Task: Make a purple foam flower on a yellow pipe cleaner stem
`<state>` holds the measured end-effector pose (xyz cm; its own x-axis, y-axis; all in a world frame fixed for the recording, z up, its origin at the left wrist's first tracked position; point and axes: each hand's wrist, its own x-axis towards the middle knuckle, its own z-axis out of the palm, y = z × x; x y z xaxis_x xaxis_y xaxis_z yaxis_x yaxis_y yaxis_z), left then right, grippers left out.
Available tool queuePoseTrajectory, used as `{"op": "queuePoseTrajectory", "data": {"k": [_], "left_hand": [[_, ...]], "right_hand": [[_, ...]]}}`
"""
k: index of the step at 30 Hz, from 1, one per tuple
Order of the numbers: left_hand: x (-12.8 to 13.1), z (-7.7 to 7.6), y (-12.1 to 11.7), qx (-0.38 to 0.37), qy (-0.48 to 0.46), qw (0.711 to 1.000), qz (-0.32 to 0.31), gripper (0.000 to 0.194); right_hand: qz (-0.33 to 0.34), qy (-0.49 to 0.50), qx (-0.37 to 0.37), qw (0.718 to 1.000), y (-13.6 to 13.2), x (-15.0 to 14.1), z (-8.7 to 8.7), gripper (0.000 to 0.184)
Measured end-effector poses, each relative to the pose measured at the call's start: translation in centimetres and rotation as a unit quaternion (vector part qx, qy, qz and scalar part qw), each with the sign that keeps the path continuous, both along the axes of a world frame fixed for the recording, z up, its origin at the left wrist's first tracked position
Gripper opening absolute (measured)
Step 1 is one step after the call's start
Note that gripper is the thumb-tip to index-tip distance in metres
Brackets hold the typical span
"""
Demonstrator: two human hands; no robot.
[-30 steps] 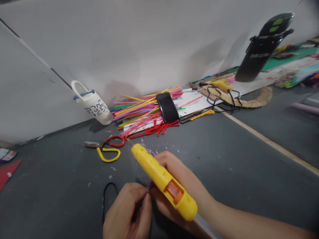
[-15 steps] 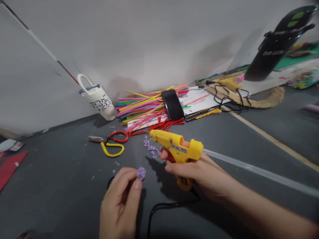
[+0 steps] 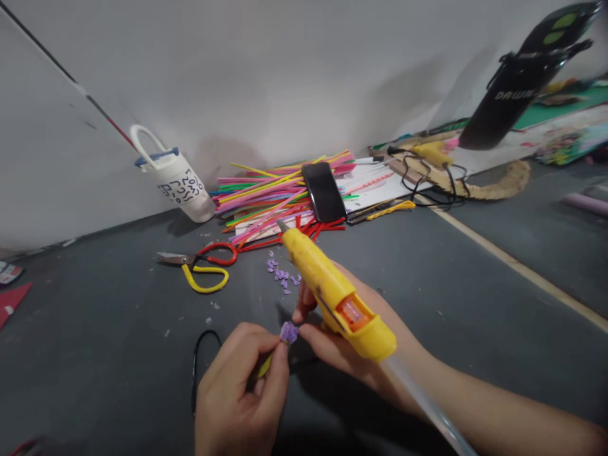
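Between thumb and fingers, my left hand (image 3: 244,386) pinches a small purple flower (image 3: 289,332) with a yellow-green stem that runs into the palm. My right hand (image 3: 342,345) is wrapped round a yellow hot glue gun (image 3: 327,278), its nozzle pointing up and away to the left. A long clear glue stick (image 3: 425,402) sticks out of the gun's rear. The tips of my right thumb and a finger are close to the flower; whether they touch it I cannot tell. Loose purple bits (image 3: 281,275) lie on the dark table beyond the hands.
Scissors (image 3: 202,266) with red and yellow handles lie left of the purple bits. Behind are colourful pipe cleaners (image 3: 266,196), a black phone (image 3: 325,192), a yellow cutter knife (image 3: 390,210), a white cup (image 3: 178,187), a second glue gun (image 3: 433,153) and a black bottle (image 3: 503,95).
The glue gun has turned so its rear swings down towards me. My hands have come together, with my right thumb and finger now near the flower, which moved slightly right.
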<state>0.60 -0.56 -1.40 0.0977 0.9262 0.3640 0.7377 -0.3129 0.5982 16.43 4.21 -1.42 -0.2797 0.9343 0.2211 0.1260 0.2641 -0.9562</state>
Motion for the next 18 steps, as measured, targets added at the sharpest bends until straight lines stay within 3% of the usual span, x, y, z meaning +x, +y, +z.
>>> {"op": "queuePoseTrajectory", "data": {"k": [11, 18], "left_hand": [[0.23, -0.61, -0.23, 0.070, 0.067, 0.995, -0.016, 0.015], [0.15, -1.03, -0.28, 0.073, 0.073, 0.995, -0.008, 0.015]], "right_hand": [[0.002, -0.091, 0.073, 0.993, 0.08, -0.08, -0.52, 0.018], [0.032, -0.050, 0.060, 0.996, -0.31, -0.05, -0.55, 0.022]]}}
